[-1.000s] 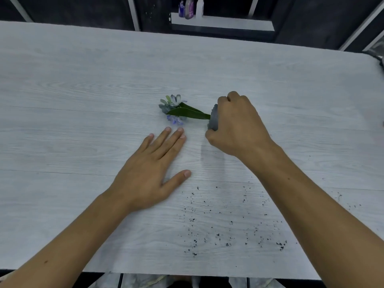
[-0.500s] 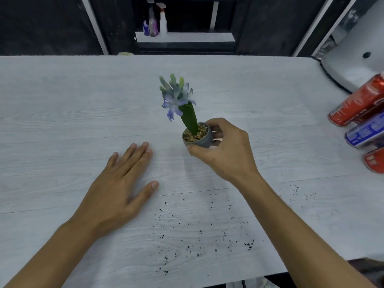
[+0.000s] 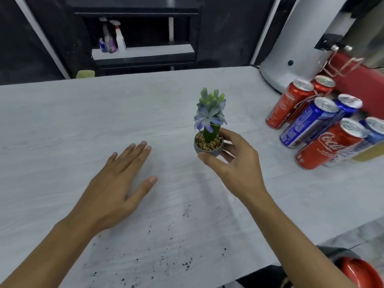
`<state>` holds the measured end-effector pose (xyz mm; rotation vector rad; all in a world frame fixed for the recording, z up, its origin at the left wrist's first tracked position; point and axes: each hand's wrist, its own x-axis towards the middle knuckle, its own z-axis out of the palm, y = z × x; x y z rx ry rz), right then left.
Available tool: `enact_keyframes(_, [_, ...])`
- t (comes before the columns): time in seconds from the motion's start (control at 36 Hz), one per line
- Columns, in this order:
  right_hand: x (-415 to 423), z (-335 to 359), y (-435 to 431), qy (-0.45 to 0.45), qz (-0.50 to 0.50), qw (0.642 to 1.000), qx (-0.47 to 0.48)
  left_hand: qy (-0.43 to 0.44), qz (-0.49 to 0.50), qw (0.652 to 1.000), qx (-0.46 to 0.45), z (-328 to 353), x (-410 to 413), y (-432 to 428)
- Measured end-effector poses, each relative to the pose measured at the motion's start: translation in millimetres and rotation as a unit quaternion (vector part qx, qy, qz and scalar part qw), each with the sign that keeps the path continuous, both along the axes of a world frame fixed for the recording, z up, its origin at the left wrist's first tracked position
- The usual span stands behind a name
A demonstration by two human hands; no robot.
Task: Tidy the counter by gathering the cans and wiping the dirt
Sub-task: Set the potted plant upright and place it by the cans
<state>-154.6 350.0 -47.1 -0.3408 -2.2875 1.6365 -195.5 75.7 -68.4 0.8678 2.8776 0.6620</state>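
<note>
**benchwatcher:** what's most likely to go wrong from here?

**me:** The plant, I think. My right hand (image 3: 234, 163) has thumb and fingers curled round the little grey pot (image 3: 208, 149). It's upright mid-surface, and I can't tell if it's resting or just off. The flower (image 3: 209, 110) is tall, so it looks top-heavy to me. A sloppy let-go could tip it and spill its gravel. My left hand (image 3: 122, 183) is flat on the surface (image 3: 62, 125), fingers straight, holding nothing. The dirt (image 3: 166, 252) is black specks along the near edge, between my forearms. If an arm drags through it, I'd guess it smears.

**benchwatcher:** and the cans?

**me:** The cans (image 3: 328, 144), red and blue, are bunched upright at the right end, well apart from the pot. A wide swing could knock them over.

**benchwatcher:** what's the room like?

**me:** Pale wood-grain top and dark walls. There's a shelf (image 3: 145, 51) behind it with spray bottles (image 3: 112, 41). A white cylinder (image 3: 301, 38) stands at the right corner. Something yellowish (image 3: 85, 74) sits at the far edge, maybe a sponge.
</note>
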Motion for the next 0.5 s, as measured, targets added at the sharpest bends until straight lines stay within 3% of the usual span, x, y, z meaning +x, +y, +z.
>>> enact_keyframes(0.5, [-36.1,-4.5,116.1,0.005,-0.062,0.998,-0.013,0.005,-0.08,0.997,-0.014,-4.2,-57.5,153.0])
